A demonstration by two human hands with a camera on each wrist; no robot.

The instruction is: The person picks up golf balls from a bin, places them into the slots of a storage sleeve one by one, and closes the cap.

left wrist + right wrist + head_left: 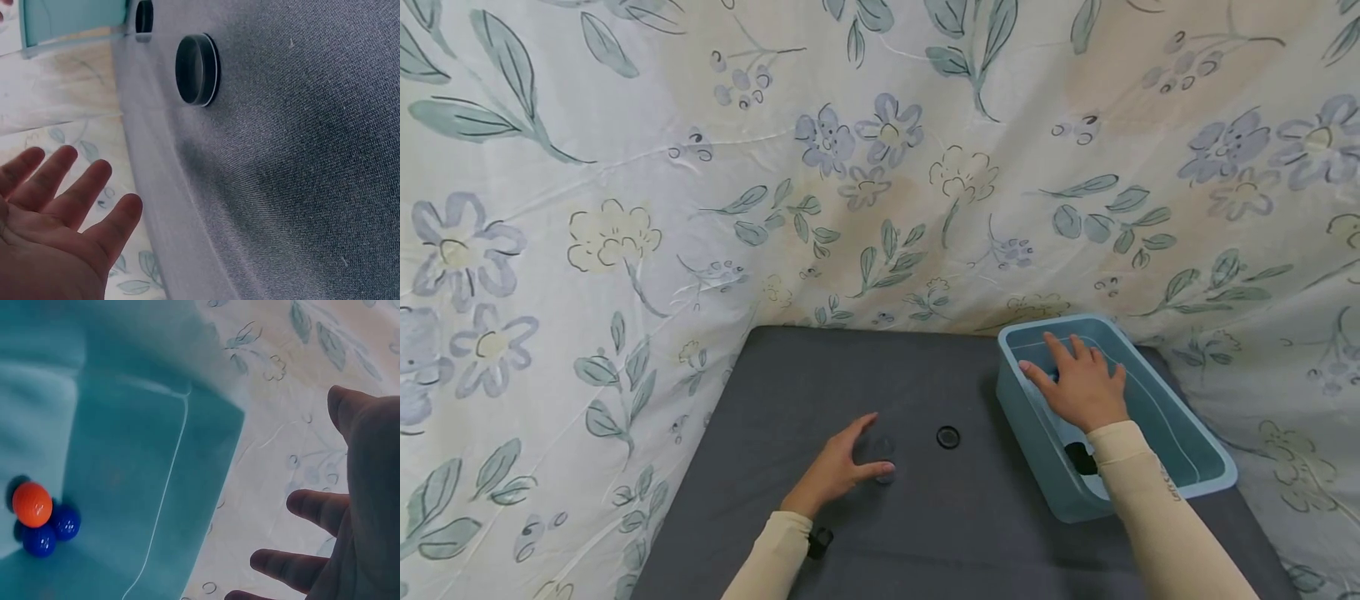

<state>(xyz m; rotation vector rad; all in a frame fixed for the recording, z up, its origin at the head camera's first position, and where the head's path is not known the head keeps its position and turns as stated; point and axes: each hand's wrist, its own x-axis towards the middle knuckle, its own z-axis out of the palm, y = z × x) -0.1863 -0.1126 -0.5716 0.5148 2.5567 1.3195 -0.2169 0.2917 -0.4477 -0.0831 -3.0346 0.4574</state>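
My left hand is beside a clear tube on the dark table, its thumb and fingers spread apart around the near side. In the left wrist view the tube's black base rests on the cloth, and the fingers look straight and apart from it. My right hand is over a blue bin, fingers spread, holding nothing. Inside the bin, the right wrist view shows an orange ball touching two blue balls, one of them a dark blue ball.
A black ring-shaped lid lies on the table between the tube and the bin. Floral cloth hangs behind and on both sides of the table. The bin's raised walls surround the balls.
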